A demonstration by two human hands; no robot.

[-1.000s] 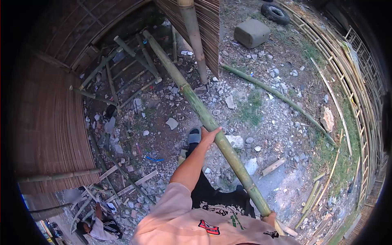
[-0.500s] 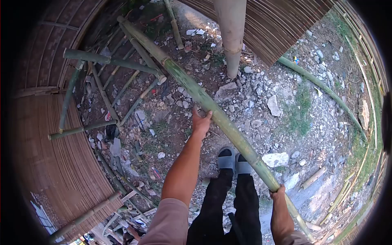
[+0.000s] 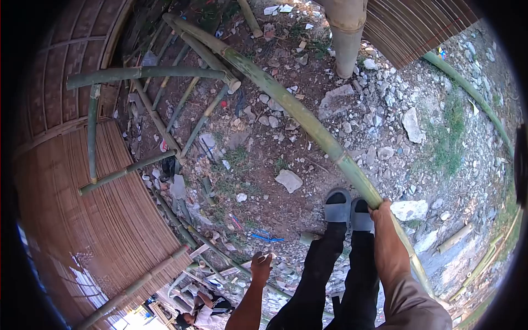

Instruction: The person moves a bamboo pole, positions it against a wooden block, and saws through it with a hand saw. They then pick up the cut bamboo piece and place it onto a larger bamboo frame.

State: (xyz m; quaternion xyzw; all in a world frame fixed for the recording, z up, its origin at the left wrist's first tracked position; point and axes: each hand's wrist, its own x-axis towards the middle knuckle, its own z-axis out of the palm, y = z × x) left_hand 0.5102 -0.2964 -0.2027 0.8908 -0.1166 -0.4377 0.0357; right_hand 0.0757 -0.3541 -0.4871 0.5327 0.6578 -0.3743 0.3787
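Observation:
My right hand (image 3: pixel 380 211) is wrapped round a long green bamboo pole (image 3: pixel 311 124). The pole runs slantwise from the upper left, past my sandals, to the lower right. Off the pole, my left hand (image 3: pixel 261 268) is drawn back near my leg with its fingers curled. A small pale bit shows at its fingertips, too small to name. Left of the pole, a frame of thinner bamboo pieces (image 3: pixel 148 72) stands; the far end of my pole lies close to its upper part.
An upright bamboo post (image 3: pixel 345 41) stands ahead beside a slatted panel (image 3: pixel 412 27). Woven bamboo panels (image 3: pixel 82 203) line the left. Stones and rubble (image 3: pixel 410 124) cover the ground. Another person (image 3: pixel 206 314) is at the lower left. A bamboo pole (image 3: pixel 473 91) lies at right.
My left hand has let go of the pole and come back towards my body. My right hand still grips it. The view has shifted, and the other person shows more clearly.

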